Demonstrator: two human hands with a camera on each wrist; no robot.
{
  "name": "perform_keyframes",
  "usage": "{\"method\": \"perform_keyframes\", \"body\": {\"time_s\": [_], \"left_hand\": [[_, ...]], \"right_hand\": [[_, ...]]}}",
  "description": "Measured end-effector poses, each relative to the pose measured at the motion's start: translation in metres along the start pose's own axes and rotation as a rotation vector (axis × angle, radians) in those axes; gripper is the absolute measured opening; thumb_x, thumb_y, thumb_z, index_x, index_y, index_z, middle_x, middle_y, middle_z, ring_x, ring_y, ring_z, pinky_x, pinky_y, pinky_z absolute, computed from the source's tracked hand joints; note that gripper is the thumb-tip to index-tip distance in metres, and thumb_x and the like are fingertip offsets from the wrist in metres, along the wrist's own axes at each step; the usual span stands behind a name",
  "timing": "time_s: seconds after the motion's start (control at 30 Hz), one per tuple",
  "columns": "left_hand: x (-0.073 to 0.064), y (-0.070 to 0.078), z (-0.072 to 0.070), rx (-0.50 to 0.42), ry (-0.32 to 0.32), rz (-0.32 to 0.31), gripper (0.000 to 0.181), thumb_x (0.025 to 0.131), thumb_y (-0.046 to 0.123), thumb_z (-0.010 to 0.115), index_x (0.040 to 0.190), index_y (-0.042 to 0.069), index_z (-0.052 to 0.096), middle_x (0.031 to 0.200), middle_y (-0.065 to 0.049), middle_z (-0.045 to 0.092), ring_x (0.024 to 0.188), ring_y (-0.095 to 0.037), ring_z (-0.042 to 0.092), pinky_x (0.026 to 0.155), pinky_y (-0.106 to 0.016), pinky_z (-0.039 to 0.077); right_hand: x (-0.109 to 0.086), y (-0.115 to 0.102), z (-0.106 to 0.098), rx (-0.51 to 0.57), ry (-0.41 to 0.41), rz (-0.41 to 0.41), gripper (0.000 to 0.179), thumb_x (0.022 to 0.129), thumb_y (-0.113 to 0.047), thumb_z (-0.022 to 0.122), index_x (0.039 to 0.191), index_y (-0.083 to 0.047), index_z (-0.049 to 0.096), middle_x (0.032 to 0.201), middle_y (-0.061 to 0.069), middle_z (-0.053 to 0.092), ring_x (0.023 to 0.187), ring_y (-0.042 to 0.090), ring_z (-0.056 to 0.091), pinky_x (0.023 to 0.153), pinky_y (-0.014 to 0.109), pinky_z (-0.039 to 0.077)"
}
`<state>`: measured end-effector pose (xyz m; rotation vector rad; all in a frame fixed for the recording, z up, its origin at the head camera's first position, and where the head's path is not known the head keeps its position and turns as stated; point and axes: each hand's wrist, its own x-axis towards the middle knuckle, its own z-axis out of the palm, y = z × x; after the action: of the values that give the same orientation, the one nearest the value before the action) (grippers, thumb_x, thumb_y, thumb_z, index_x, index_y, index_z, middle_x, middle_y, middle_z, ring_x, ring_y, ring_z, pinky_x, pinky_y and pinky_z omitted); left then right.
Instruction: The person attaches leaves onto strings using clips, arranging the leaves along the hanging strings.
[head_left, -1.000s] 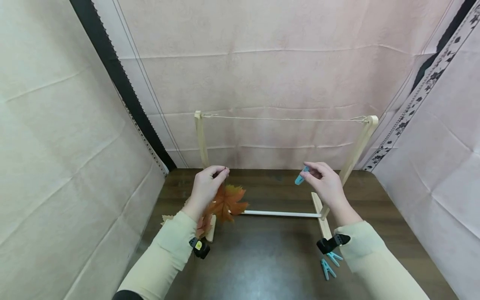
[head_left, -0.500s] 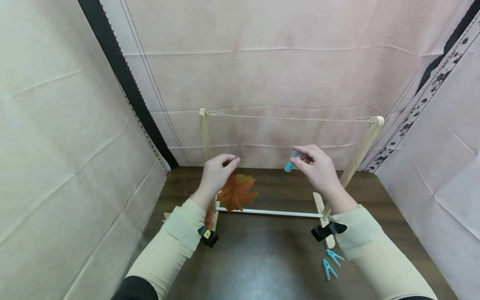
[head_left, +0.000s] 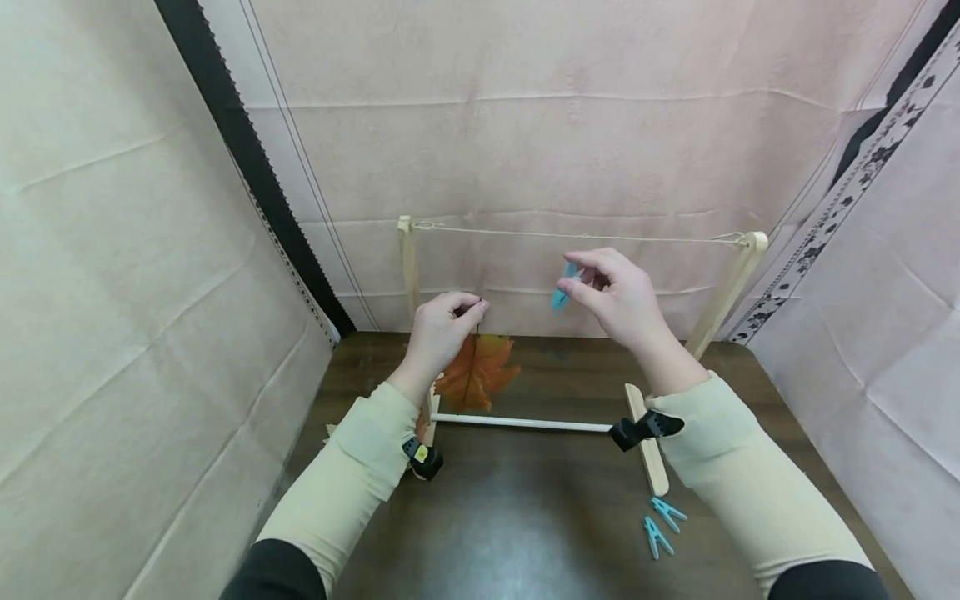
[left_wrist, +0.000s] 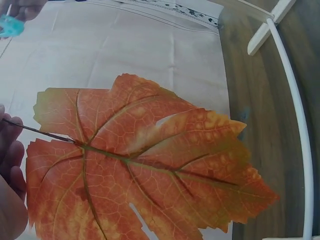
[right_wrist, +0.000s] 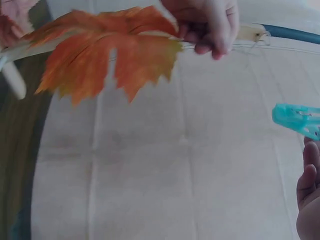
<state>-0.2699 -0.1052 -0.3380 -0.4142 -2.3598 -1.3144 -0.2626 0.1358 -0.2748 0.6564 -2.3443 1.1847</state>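
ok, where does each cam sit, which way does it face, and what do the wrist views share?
Head: on the head, facing forward and down at the wooden frame; left hand, right hand and sleeved forearms show.
Left wrist: on that wrist, facing the orange leaf; left fingers at left edge, right hand partly at top left.
Right wrist: on that wrist, facing pale cloth; right fingers at right edge, left hand at top.
Shared by wrist views: leaf, blue clip, both hands.
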Motion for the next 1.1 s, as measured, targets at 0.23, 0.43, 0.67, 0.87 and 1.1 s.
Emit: {"method": "perform_keyframes", "body": {"time_s": [0.23, 0.43, 0.67, 0.87, 1.1], "left_hand": [[0.009, 0.006, -0.003, -0.018, 0.047, -0.027, 0.026, 0.081, 0.038, 0.058, 0.087, 0.014, 0.067, 0.078, 0.004, 0.059, 0.071, -0.008, 0.051, 0.061, -0.025, 0.042], [0.014, 0.008, -0.002, -0.071, 0.039, -0.067, 0.025, 0.08, 0.037, 0.06, 0.085, 0.014, 0.067, 0.075, 0.004, 0.059, 0.069, -0.009, 0.05, 0.06, -0.026, 0.042], [0.021, 0.01, 0.0, -0.101, 0.061, -0.075, 0.023, 0.079, 0.038, 0.06, 0.084, 0.016, 0.067, 0.076, 0.006, 0.06, 0.071, -0.008, 0.052, 0.061, -0.025, 0.043], [0.026, 0.011, -0.003, -0.116, 0.103, -0.074, 0.023, 0.078, 0.034, 0.062, 0.086, 0.012, 0.067, 0.078, 0.003, 0.061, 0.071, -0.008, 0.052, 0.06, -0.024, 0.044], [0.031, 0.015, -0.006, -0.15, 0.116, -0.079, 0.022, 0.079, 0.031, 0.062, 0.088, 0.011, 0.067, 0.08, 0.002, 0.061, 0.072, -0.008, 0.053, 0.061, -0.024, 0.044]], "right_hand": [[0.024, -0.02, 0.002, -0.007, 0.022, 0.063, 0.046, 0.074, -0.048, 0.061, 0.112, -0.022, 0.059, 0.088, -0.006, 0.053, 0.076, 0.009, 0.046, 0.066, 0.025, 0.039], [0.04, -0.031, 0.003, -0.001, 0.022, 0.065, 0.048, 0.073, -0.05, 0.059, 0.113, -0.023, 0.058, 0.09, -0.007, 0.053, 0.077, 0.008, 0.047, 0.067, 0.025, 0.041], [0.059, -0.042, 0.005, 0.006, 0.023, 0.08, 0.049, 0.074, -0.052, 0.057, 0.114, -0.024, 0.058, 0.093, -0.01, 0.053, 0.082, 0.003, 0.049, 0.072, 0.022, 0.041], [0.072, -0.049, 0.01, 0.048, 0.003, 0.104, 0.048, 0.075, -0.049, 0.058, 0.115, -0.024, 0.057, 0.095, -0.007, 0.054, 0.086, 0.005, 0.05, 0.075, 0.023, 0.042], [0.083, -0.055, 0.014, 0.185, 0.026, 0.189, 0.048, 0.071, -0.043, 0.066, 0.114, -0.023, 0.056, 0.1, -0.005, 0.057, 0.09, 0.007, 0.052, 0.078, 0.027, 0.041]]}}
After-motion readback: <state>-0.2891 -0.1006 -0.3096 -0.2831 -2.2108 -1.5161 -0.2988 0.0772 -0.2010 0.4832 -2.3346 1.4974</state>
